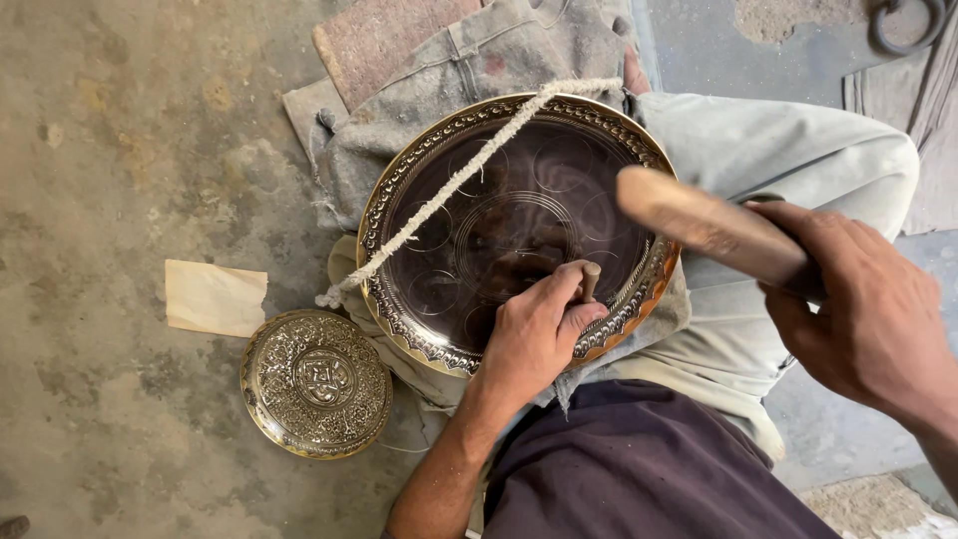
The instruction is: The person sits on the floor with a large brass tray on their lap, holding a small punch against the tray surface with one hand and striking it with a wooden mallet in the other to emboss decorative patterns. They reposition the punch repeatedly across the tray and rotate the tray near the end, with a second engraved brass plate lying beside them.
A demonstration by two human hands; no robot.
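The left hand (534, 334) is closed around a small punch (590, 280), its tip on the rim of the round brass tray (439, 235) that lies on the person's lap. The right hand (868, 309) grips a wooden mallet (704, 225) above the tray. An engraved lid (315, 383) lies on the floor.

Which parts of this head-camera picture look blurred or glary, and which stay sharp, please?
Head view: the wooden mallet in the right hand is smeared by motion blur; the left hand gripping the small punch is sharp; the dark centre of the brass tray mirrors dim reflections, with bright glints on its rim; the small engraved lid and the floor are crisp under soft, even daylight.
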